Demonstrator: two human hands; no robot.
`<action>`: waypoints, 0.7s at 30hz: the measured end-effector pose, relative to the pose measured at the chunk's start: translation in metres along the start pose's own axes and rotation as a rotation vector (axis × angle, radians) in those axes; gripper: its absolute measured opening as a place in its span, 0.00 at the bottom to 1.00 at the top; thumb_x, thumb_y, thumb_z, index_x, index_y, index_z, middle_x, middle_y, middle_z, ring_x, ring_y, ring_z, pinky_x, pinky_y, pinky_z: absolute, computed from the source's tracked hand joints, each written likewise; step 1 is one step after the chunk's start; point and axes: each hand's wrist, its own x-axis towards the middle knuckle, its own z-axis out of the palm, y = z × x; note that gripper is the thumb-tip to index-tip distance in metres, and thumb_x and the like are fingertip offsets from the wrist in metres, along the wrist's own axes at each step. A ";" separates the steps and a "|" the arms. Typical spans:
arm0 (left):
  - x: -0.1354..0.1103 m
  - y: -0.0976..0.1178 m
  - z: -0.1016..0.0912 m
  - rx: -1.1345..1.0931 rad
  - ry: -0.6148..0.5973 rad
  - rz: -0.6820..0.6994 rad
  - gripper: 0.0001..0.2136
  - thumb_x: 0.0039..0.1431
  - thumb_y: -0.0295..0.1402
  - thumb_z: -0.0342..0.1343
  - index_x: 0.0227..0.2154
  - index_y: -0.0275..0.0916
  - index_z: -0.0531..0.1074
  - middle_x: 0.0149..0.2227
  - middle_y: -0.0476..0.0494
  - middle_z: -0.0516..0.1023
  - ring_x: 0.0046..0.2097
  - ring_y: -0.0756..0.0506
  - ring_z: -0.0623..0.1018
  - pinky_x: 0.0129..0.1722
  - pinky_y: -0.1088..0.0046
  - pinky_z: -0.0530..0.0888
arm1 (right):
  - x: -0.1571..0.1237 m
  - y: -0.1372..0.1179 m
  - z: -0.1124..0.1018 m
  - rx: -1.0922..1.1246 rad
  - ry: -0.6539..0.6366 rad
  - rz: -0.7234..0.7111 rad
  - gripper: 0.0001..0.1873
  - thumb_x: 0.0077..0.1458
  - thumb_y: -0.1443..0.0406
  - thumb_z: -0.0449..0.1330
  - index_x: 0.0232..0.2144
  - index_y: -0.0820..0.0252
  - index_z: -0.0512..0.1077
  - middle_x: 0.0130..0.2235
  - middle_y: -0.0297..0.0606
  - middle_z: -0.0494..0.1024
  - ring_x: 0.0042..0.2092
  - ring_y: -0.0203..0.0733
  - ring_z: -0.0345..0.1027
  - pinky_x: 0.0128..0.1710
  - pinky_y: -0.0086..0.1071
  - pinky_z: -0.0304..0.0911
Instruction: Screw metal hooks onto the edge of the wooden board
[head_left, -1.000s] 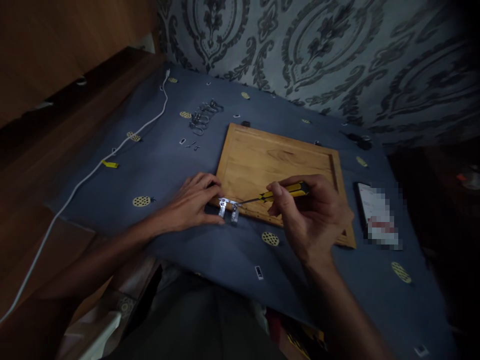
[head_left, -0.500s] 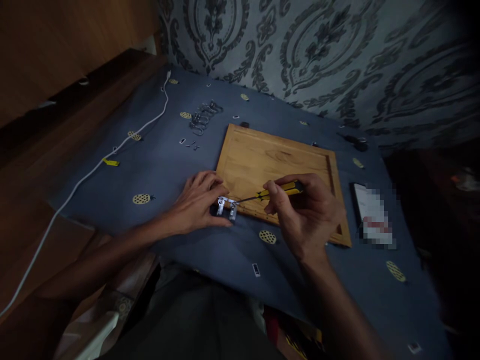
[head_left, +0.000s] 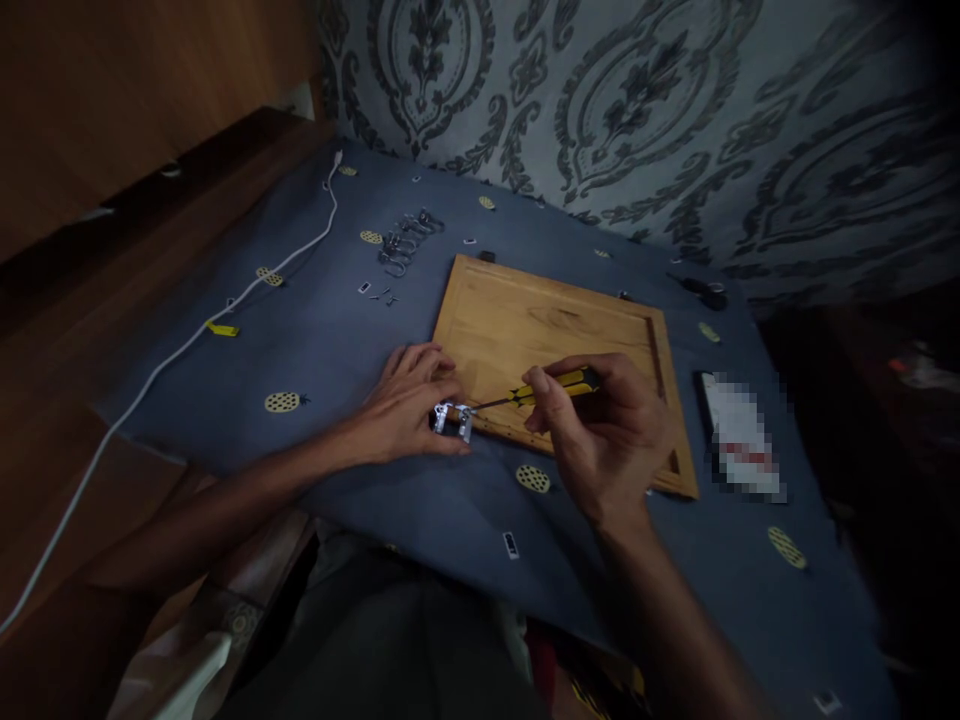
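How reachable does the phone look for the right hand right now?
Probably yes, but not free-handed: the right hand grips the screwdriver, which it would likely need to put down. The phone lies beyond the board's right edge, with nothing upright seen between.

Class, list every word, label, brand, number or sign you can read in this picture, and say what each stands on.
No text can be read for certain.
Rectangular patch on the tablecloth: letter-like marks, too small and blurred.
Phone: screen pixelated, unreadable.
Screwdriver: no legible brand on the handle's visible part.
Yellow tag by the white cable: no legible writing.
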 end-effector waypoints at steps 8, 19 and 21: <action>0.002 0.000 -0.002 -0.029 -0.020 -0.017 0.27 0.45 0.52 0.75 0.43 0.42 0.78 0.60 0.35 0.70 0.70 0.28 0.60 0.67 0.43 0.62 | 0.002 -0.006 -0.002 0.030 0.012 0.004 0.15 0.57 0.53 0.71 0.32 0.55 0.75 0.28 0.30 0.78 0.19 0.33 0.70 0.16 0.27 0.63; 0.003 -0.005 0.002 -0.065 -0.002 0.002 0.28 0.45 0.55 0.74 0.43 0.43 0.77 0.59 0.36 0.70 0.67 0.30 0.62 0.67 0.44 0.64 | -0.008 -0.012 0.006 0.087 -0.075 -0.050 0.10 0.62 0.56 0.68 0.36 0.55 0.76 0.35 0.34 0.83 0.23 0.35 0.74 0.23 0.30 0.70; 0.003 -0.005 0.002 -0.064 -0.009 0.000 0.28 0.45 0.54 0.74 0.43 0.42 0.77 0.59 0.35 0.69 0.68 0.30 0.62 0.67 0.44 0.64 | -0.008 -0.009 0.009 0.073 -0.078 -0.050 0.10 0.62 0.56 0.68 0.36 0.56 0.76 0.34 0.33 0.82 0.23 0.34 0.74 0.23 0.30 0.70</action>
